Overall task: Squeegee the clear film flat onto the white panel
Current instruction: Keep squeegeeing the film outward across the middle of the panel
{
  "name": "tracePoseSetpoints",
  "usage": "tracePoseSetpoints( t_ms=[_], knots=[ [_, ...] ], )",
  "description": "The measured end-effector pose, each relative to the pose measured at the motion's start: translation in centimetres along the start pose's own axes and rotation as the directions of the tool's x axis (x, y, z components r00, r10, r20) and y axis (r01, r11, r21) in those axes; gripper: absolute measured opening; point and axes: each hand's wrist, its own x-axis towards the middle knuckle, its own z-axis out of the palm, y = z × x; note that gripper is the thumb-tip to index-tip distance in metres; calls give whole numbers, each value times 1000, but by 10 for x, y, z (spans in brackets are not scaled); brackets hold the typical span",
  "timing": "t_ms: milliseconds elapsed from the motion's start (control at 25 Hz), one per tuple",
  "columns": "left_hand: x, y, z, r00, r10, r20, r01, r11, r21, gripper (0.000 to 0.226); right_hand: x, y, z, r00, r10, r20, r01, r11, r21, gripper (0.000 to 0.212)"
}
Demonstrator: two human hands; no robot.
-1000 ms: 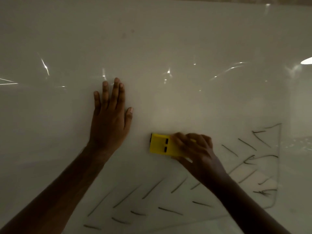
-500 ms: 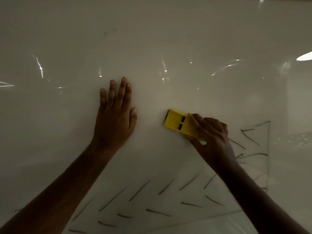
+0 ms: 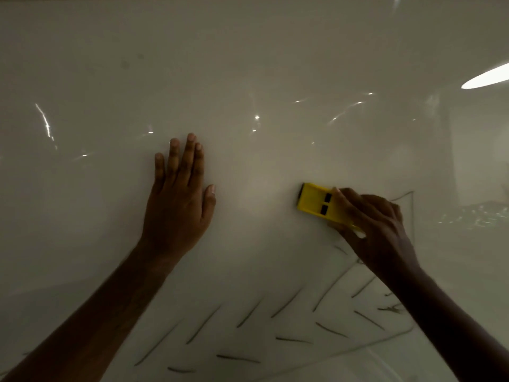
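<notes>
The clear film lies over the white panel, glints suggesting ripples. It is pinned flat by the left hand, fingers straight. The yellow squeegee is gripped by the right hand, apparently for pressing film down.

Dim frame, grey-beige cast over the panel. I see one bright elongated reflection of a lamp at the right edge. Small glints and streaks scatter across the film, marking its wrinkles. Both forearms read nearly black, the lower left one smeared with motion blur. The top edge bows from wide-angle distortion.
</notes>
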Motion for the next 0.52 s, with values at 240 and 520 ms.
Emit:
tracePoseSetpoints(
  t_ms=[240, 520],
  knots=[
    [9, 15, 4, 1000, 16, -1, -16, 1000, 14, 72, -33, -28, 11, 992, -106, 74, 102, 993, 61, 55],
    [17, 29, 8, 998, 61, 16, -61, 998, 7, 72, -60, 53, -15, 993, 105, 61, -105, 994, -11, 66]
  ],
)
